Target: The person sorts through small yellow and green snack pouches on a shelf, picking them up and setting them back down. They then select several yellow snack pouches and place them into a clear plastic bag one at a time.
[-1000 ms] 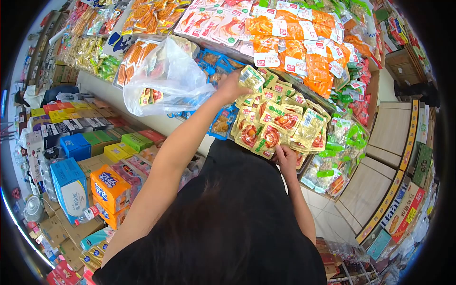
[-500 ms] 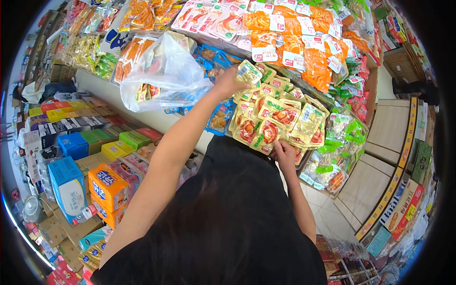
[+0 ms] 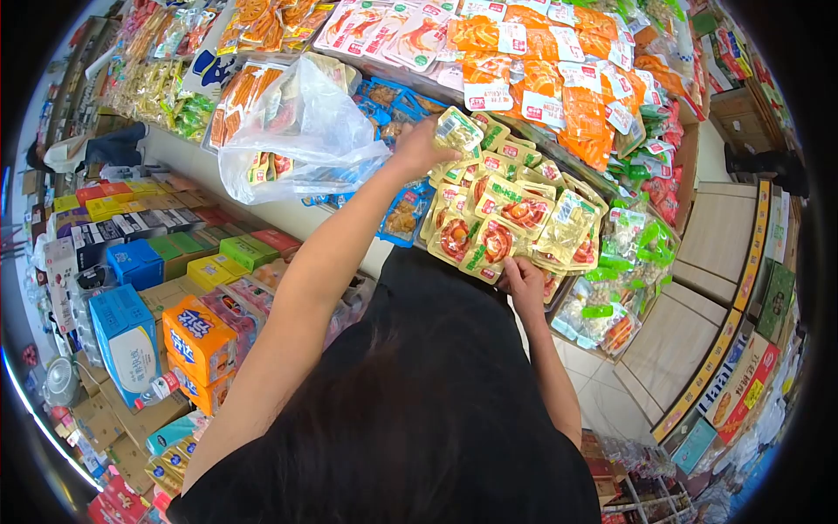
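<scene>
My left hand (image 3: 419, 152) is closed on the edge of a gold snack packet (image 3: 459, 131) at the back left of a heap. That packet shows its back, with a barcode. My right hand (image 3: 525, 283) pinches the lower corner of a packet with a red food picture (image 3: 496, 243) at the front of the same heap. Several more gold packets (image 3: 517, 206) lie piled between both hands, some face up and some turned over. Left of my left hand, a crumpled translucent plastic bag (image 3: 301, 131) has gold packets showing through it.
Blue packets (image 3: 403, 217) border the heap on the left. Orange packets (image 3: 559, 87) and pink-white packets (image 3: 384, 35) fill trays behind it. Green-and-clear bags (image 3: 624, 253) lie to the right. Stacked cartons (image 3: 122, 336) stand on the lower left, and a person (image 3: 96, 150) is at far left.
Both hands stay nearly where they were on the packets. The plastic bag has barely shifted. At far left, the other person has moved slightly.
</scene>
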A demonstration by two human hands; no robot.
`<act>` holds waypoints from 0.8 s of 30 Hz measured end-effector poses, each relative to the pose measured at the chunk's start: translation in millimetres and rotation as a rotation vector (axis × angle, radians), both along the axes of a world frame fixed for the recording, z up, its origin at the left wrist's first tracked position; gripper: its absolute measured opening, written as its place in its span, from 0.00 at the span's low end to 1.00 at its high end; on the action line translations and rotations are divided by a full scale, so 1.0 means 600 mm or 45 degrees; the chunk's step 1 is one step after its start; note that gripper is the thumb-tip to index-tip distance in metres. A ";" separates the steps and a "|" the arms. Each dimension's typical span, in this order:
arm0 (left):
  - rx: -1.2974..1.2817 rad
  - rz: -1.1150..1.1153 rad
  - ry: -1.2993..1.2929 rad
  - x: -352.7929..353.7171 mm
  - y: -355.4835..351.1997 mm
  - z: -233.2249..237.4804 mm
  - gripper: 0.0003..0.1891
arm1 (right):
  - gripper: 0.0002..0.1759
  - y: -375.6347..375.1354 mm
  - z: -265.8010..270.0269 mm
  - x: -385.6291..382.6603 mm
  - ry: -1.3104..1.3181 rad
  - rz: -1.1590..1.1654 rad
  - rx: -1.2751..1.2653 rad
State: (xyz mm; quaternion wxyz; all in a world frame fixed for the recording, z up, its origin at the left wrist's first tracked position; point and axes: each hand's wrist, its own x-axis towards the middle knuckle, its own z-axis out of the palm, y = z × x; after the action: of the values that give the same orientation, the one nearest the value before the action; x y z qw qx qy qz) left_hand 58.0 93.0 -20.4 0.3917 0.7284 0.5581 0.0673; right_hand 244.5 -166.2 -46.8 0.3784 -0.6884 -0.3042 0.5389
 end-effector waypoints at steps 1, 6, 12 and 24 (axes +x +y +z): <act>0.000 0.001 0.001 0.000 0.000 -0.001 0.44 | 0.17 0.000 -0.001 0.000 0.010 -0.005 0.001; -0.011 0.024 -0.004 0.001 0.000 -0.008 0.43 | 0.17 0.002 0.008 -0.001 -0.001 -0.001 -0.014; 0.101 0.025 0.014 0.002 0.000 -0.021 0.42 | 0.17 0.001 0.003 0.002 -0.001 0.019 0.011; 0.084 0.022 0.023 0.004 0.000 -0.011 0.39 | 0.16 0.003 0.010 0.000 -0.009 0.018 0.020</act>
State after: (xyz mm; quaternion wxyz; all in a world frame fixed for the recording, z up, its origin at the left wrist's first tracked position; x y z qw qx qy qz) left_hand 60.1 93.2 -26.9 0.3616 0.7367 0.5654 0.0823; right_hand 244.4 -164.6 -40.9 0.3788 -0.6852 -0.3147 0.5366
